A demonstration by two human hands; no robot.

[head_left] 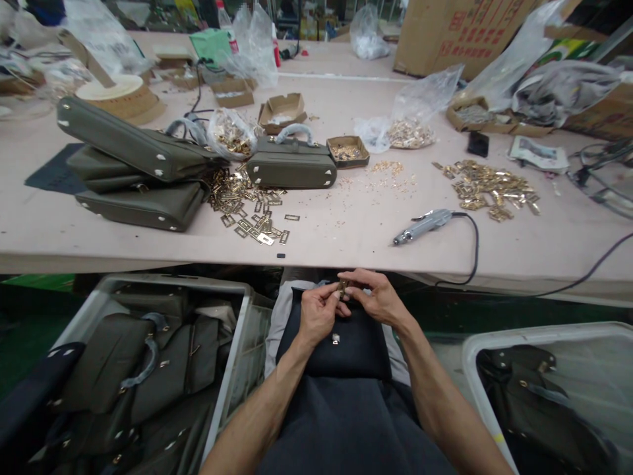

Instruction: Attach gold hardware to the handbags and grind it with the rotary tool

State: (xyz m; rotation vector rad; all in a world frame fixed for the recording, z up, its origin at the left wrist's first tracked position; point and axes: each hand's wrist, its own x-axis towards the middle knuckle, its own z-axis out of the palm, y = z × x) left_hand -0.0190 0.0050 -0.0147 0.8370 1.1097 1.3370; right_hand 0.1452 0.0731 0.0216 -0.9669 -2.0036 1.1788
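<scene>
Above my lap, a small gold metal plate [342, 285] is pinched between the fingertips of both hands. My left hand [317, 312] grips it from the left with thumb and fingers closed. From the other side my right hand [374, 295] holds its right edge, fingers bent around it. Fingers partly hide the plate. Beneath the hands a dark bag [316, 359] lies across my lap, with a small shiny metal fitting [336, 338] on its surface. On the table ahead are loose gold rectangular frames [247, 224] and a pile of gold plates [494, 188].
An electric screwdriver [422, 226] lies near the table's front edge, its cord trailing right. Olive bags [143, 155] are stacked at left, with another olive bag [291, 165] mid-table. Crates of bags stand either side of me: a left crate [242, 330] and a right crate [469, 363].
</scene>
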